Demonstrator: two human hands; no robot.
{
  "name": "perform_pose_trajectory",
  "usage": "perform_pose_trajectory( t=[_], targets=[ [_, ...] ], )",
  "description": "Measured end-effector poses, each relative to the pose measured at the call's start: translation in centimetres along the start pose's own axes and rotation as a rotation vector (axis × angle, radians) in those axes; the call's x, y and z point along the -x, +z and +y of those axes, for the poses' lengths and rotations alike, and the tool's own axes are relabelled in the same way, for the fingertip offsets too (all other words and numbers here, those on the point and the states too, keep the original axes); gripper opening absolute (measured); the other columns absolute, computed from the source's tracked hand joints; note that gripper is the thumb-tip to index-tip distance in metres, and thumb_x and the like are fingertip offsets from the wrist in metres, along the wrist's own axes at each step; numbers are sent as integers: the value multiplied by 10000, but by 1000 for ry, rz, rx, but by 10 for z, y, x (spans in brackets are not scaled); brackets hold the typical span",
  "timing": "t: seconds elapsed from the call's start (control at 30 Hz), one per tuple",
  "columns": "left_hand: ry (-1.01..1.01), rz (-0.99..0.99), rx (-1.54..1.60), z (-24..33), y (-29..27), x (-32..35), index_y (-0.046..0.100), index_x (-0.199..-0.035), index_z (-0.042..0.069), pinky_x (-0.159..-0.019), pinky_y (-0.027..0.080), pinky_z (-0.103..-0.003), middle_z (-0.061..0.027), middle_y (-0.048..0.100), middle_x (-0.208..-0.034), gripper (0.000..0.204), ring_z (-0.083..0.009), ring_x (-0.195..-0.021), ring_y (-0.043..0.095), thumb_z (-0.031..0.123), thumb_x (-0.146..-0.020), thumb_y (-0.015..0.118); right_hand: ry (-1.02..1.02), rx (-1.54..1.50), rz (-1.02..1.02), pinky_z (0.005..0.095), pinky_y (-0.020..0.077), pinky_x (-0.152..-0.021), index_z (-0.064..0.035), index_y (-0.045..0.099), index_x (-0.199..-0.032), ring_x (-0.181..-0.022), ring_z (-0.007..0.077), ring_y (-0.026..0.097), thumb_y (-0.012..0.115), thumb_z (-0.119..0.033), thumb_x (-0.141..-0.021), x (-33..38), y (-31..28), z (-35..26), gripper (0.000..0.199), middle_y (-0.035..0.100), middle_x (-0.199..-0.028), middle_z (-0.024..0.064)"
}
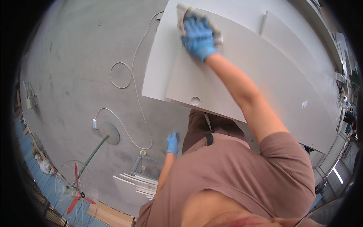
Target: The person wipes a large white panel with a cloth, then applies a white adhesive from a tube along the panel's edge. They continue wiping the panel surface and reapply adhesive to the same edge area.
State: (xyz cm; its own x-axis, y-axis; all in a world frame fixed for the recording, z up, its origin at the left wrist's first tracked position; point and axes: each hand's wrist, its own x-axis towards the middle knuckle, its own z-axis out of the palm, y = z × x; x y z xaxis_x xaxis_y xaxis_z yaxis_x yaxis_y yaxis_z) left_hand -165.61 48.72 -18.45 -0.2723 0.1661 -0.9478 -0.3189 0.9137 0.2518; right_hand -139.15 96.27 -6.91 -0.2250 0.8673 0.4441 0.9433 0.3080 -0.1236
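Observation:
My right hand (198,36), in a blue glove, is stretched out to the far edge of a flat light-grey panel (234,60). Beneath its fingers it presses a crumpled greyish-beige cloth (182,12) onto the panel; the hand is slightly blurred. A round hole (195,100) goes through the panel near its close left corner. Under this panel lies a larger pale board (157,73) that sticks out on the left. My left hand (173,142), also blue-gloved, hangs low at my side, away from the panel. It holds nothing visible, with its fingers loosely bent.
A pedestal fan (80,195) with red blades stands at the lower left. White cable (133,77) loops over the grey floor. Behind my left arm are a metal frame (145,164) and several white strips (136,184). Another panel piece (281,32) lies at the far right.

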Motion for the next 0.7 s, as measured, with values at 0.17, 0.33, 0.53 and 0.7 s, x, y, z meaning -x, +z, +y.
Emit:
perform_pose_trajectory(
  t=[0.17, 0.33, 0.53, 0.7],
  targets=[
    [-84, -27, -214, -16, -9, -13, 681, -1271, -1, -1031, 534, -472, -189, 717, -1289, 422, -320, -1186, 685, 333, -1030, 586, -228, -395, -178, 560, 281, -1280, -23, 644, -1360, -1461, 313, 480, 720, -287, -871, 92, -61, -73, 562, 621, -1453, 126],
    [22, -83, -118, 20, 11, -10, 658, -1369, -28, -1125, 490, -493, -210, 684, -1401, 510, -359, -1304, 649, 355, -1045, 567, -227, -231, -9, 485, 447, -1118, -44, 643, -1270, -1221, 319, 623, 695, -244, -895, 16, -21, 5, 429, 655, -1305, 144],
    [175, -193, -49, 53, 31, 8, 630, -1411, -20, -1160, 463, -490, -204, 669, -1430, 531, -353, -1339, 630, 359, -1040, 600, 77, -22, -148, 548, 184, -1308, 33, 522, -1519, -1551, 377, 381, 476, -366, -1046, -23, 27, 35, 620, 488, -1619, 213],
    [71, -153, -154, 35, 22, 10, 655, -1343, 5, -1111, 498, -468, -179, 702, -1360, 461, -329, -1272, 664, 341, -1031, 613, -132, -356, -48, 505, 417, -1137, -75, 675, -1175, -1254, 314, 610, 712, -211, -829, 76, -37, -79, 374, 682, -1234, 122]
  ],
)
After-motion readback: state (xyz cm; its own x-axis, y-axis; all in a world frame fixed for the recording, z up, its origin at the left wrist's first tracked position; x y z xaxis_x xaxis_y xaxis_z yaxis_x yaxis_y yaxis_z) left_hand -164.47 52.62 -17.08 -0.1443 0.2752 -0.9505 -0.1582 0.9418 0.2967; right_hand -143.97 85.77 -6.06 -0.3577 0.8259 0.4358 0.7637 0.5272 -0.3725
